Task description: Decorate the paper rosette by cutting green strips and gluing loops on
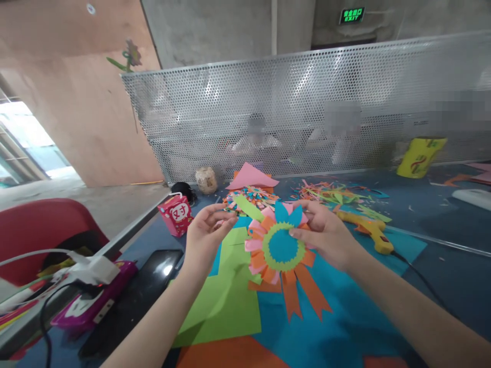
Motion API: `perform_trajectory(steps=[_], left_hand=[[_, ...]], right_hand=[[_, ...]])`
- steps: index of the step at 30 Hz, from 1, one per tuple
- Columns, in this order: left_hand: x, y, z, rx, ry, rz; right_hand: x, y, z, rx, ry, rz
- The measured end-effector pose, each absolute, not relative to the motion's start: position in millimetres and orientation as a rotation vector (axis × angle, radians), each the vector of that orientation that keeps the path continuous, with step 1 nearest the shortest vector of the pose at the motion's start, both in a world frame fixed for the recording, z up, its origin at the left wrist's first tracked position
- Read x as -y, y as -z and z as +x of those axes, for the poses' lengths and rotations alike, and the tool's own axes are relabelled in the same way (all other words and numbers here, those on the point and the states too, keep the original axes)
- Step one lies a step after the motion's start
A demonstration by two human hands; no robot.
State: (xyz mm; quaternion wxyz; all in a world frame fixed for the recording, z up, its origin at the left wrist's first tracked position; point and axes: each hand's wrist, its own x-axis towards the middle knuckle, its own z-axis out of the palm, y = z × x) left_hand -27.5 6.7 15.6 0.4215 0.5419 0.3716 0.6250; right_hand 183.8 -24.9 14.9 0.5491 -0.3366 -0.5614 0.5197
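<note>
My right hand [326, 232] pinches a paper rosette [284, 245] by its right edge, thumb on the front. The rosette has a blue round centre, a green zigzag ring, pink and orange loops, blue pointed leaves on top and orange ribbon tails below. A light green paper strip [248, 207] sticks out at its upper left. Left of the rosette, and apart from it, my left hand [209, 230] is raised with loosely curled fingers; a gap shows between thumb and forefinger. Green paper [222, 301] and blue paper [330, 327] lie underneath.
A yellow glue gun [370, 230] with a black cord lies at right. Paper scraps [330, 193] and a colourful pile [253, 197] lie behind. At left are a red drink carton [176, 213], a black phone [164, 268] and a purple power strip [94, 301]. A perforated metal screen [230, 102] stands behind.
</note>
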Motion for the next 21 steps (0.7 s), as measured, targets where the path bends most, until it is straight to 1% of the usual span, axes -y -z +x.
perform_trajectory(steps=[5,10,12,17,21], left_hand=[[-4.6,-11.6,-24.9,-0.868,-1.498,1.316],[3.5,-15.1,-16.1,-0.708,-1.1,1.236],[6.3,-18.3,-13.0,-0.651,-1.018,1.112],[9.8,-19.9,-14.3,-0.643,-1.129,1.062],[9.4,-16.6,-17.2,-0.595,-1.163,1.111]], right_hand=[[25.8,-10.8,182.6,1.38,-1.268,-0.837],[25.6,-8.9,178.9,1.399,-1.222,-0.867],[26.3,-8.4,176.9,1.412,-1.187,-0.904],[29.8,-9.3,173.5,1.464,-1.124,-1.054],[31.5,-11.6,172.1,1.449,-1.112,-1.062]])
